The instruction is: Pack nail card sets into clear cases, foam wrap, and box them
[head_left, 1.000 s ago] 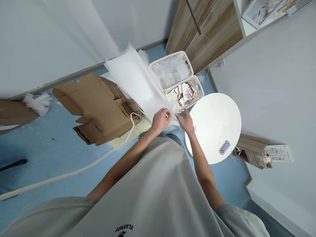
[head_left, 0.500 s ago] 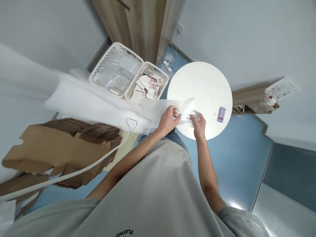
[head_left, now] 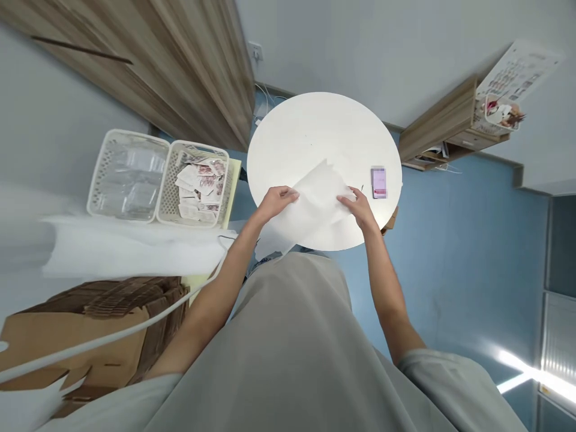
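Over the round white table, a thin white packing foam sheet (head_left: 315, 195) is spread between my two hands. My left hand (head_left: 278, 201) pinches its left edge between thumb and fingers. On the opposite side, my right hand (head_left: 356, 204) pinches the right edge. A corner of the sheet points toward the far side of the table, and its lower left part hangs toward my lap. To the right of my right hand, a phone (head_left: 378, 182) with a lit screen lies on the table.
The round table (head_left: 324, 120) stands before me. At left are a basket of clear plastic packs (head_left: 130, 174), a basket of printed packets (head_left: 200, 186), a long piece of white foam (head_left: 135, 246), folded cardboard boxes (head_left: 103, 330) and a curved white rod (head_left: 148, 315). A wooden cabinet (head_left: 450, 126) stands at right.
My view has turned, so the baskets and foam sit further left. My hands have moved further apart, and the sheet between them is now spread wider over the table.
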A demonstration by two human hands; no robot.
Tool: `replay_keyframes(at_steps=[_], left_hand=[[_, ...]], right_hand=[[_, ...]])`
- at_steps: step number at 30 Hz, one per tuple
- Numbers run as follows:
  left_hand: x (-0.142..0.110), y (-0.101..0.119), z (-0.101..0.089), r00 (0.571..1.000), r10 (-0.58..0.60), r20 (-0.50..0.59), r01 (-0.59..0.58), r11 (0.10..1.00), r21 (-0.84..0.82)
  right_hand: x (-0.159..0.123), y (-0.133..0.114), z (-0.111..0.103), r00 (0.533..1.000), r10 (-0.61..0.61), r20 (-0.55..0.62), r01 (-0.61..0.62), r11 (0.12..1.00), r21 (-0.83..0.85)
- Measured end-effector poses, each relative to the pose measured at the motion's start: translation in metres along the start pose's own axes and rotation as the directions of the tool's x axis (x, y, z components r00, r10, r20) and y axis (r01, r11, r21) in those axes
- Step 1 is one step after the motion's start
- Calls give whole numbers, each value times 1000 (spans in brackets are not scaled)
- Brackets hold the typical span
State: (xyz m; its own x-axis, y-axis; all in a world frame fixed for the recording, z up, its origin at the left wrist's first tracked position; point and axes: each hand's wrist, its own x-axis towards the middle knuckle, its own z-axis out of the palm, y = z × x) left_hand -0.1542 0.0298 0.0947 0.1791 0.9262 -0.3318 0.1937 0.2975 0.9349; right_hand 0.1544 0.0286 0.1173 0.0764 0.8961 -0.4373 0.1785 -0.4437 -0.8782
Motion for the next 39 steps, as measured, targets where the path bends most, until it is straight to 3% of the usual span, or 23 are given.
replay_keyframes(at_steps=[4,8,11,14,17,19,21,23,25,27,30,33,39], left_hand=[[27,0,35,991,-109,-71,101,989,-110],[52,-9,59,957,-240,-160,209,960,-188],[65,-19,76,920,-312,-237,242,928,-283],[75,-31,89,871,-390,-300,275,892,-359],[80,-46,90,819,-449,-357,339,881,-329],[78,-60,83,803,-439,-402,396,898,-190],[68,-77,72,820,-371,-436,435,899,54],[51,-96,61,871,-259,-417,412,848,334],[29,-113,54,940,-202,-274,325,774,543],[7,-128,52,975,-195,-105,214,710,671],[-17,-140,54,981,-192,27,96,604,791],[-27,-145,57,981,-189,42,67,535,842],[-24,-145,68,990,-132,-54,121,577,808]], right_hand=[[33,31,-28,982,190,-4,-189,977,103],[58,54,-42,980,179,-89,-158,966,206],[69,68,-36,988,146,49,-152,977,148],[74,85,-19,962,170,214,-175,984,5],[78,102,-8,954,200,225,-188,979,-72],[82,111,-6,959,199,200,-179,977,-114],[90,118,-9,967,185,175,-149,968,-200],[99,123,-13,970,184,157,-127,939,-319],[109,127,-15,972,195,135,-120,896,-426],[119,129,-17,973,205,110,-123,853,-507],[132,130,-18,975,209,77,-125,799,-589],[138,130,-21,981,194,24,-133,754,-643],[119,143,-33,984,168,-63,-168,741,-650]])
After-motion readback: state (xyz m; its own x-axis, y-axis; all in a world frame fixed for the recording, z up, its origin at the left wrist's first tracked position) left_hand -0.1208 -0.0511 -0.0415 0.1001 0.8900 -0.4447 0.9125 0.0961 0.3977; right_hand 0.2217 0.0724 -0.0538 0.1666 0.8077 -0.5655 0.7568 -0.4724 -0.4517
